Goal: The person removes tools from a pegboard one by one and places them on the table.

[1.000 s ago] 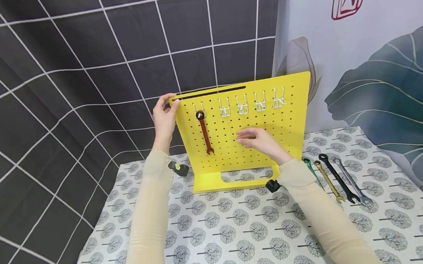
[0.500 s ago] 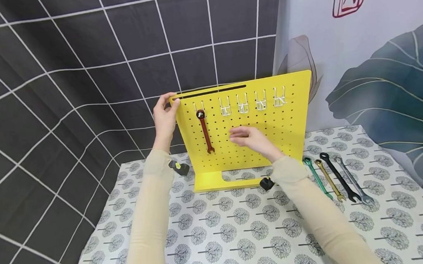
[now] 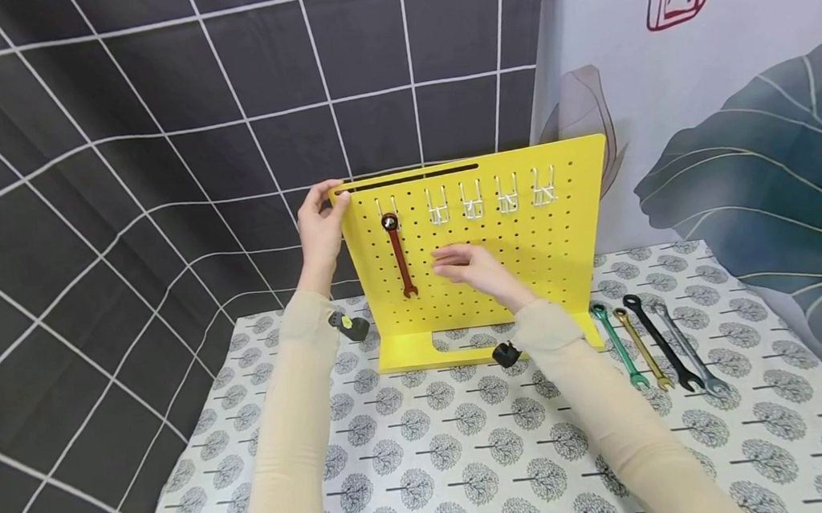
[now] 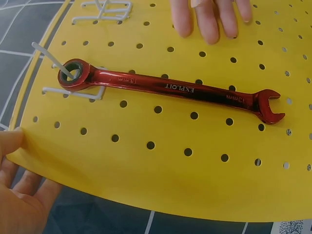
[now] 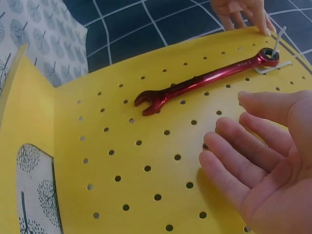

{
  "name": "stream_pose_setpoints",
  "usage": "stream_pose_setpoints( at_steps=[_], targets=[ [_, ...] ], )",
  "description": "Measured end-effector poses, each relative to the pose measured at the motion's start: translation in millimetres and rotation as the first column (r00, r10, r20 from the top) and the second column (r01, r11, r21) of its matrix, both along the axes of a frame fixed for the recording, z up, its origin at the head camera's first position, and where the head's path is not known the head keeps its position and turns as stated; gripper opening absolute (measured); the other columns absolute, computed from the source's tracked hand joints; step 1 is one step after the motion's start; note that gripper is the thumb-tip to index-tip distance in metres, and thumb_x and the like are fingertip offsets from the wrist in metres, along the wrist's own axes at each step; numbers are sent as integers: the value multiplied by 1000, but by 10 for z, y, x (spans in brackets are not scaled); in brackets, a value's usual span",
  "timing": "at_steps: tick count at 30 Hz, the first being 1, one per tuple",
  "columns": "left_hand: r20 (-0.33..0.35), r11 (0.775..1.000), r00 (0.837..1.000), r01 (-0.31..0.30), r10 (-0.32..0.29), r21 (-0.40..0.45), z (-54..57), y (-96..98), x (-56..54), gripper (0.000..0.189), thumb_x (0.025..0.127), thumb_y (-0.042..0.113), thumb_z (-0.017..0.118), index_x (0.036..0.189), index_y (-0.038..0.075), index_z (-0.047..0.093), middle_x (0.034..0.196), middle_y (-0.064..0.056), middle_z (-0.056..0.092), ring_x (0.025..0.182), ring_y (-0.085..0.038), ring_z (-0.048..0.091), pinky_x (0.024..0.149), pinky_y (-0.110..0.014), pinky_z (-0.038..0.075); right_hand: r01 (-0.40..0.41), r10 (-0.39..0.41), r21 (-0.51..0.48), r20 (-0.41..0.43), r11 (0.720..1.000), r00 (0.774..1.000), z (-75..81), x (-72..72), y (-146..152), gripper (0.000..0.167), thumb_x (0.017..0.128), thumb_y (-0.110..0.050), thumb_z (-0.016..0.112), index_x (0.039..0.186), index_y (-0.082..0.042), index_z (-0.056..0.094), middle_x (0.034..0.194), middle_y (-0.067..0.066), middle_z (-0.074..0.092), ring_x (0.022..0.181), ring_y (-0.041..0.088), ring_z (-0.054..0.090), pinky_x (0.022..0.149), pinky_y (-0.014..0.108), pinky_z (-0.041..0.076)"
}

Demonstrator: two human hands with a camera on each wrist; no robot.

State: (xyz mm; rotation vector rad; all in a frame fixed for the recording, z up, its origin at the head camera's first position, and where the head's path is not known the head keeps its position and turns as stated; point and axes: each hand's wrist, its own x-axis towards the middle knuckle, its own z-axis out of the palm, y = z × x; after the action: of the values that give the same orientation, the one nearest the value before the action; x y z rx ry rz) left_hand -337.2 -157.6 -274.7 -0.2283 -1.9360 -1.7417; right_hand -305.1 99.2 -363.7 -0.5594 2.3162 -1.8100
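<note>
My left hand grips the upper left corner of a yellow pegboard, thumb in front and fingers behind, as the left wrist view also shows. A red combination wrench hangs by its ring end on a white wire hook at the board's left. Its open-jawed end points down. To the right of the wrench, my right hand hovers in front of the board with nothing in it. Its fingers are relaxed and slightly bent, thumb apart from them, in the right wrist view.
Several more white hooks line the board's top. On the tree-print tablecloth, right of the board, lie a green wrench, a gold wrench, a black wrench and a silver wrench. A dark tiled curtain hangs behind.
My right hand has moved left across the front of the board, closer to the red wrench. My left hand stays on the corner, and the wrench hangs as before.
</note>
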Motion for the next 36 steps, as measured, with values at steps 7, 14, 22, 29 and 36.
stream_pose_setpoints(
  at_steps=[7,14,22,29,36],
  targets=[
    [4,1000,1000,2,-2,0,-12,3,3,22,97,9,67,119,9,68,113,-5,63,83,-17,62,78,-28,51,-4,4,-14,9,1000,1000,-6,-19,-95,46,98,-15,66,141,-6,55,132,13,63,121,28,60,102,36,49],
    [2,1000,1000,-7,7,-3,-13,-6,13,23,97,11,68,120,8,67,113,-6,63,84,-16,63,78,-28,52,-27,27,-43,16,999,1000,13,-11,-207,47,98,-15,66,143,-7,53,135,12,61,123,28,59,102,36,48],
    [-8,1000,1000,-3,3,-13,-6,-6,12,25,97,11,68,121,6,66,113,-5,62,84,-17,63,80,-29,52,-18,19,-55,20,998,1000,22,-55,-318,45,98,-15,66,141,-9,55,135,10,62,122,28,59,102,38,48],
    [-3,1000,1000,-11,11,-13,-4,-7,-9,23,97,12,68,120,8,67,114,-6,62,84,-16,63,79,-28,52,-32,32,-54,12,998,999,28,-64,-378,47,98,-16,66,142,-10,55,136,8,61,124,26,58,103,37,47],
    [-1,1000,1000,-11,11,-15,-14,5,-10,23,97,11,68,120,7,67,114,-6,62,84,-16,63,79,-28,51,-31,31,-21,-10,999,999,48,-46,-424,47,97,-18,67,142,-11,55,134,8,63,121,26,59,101,38,48]
  ],
)
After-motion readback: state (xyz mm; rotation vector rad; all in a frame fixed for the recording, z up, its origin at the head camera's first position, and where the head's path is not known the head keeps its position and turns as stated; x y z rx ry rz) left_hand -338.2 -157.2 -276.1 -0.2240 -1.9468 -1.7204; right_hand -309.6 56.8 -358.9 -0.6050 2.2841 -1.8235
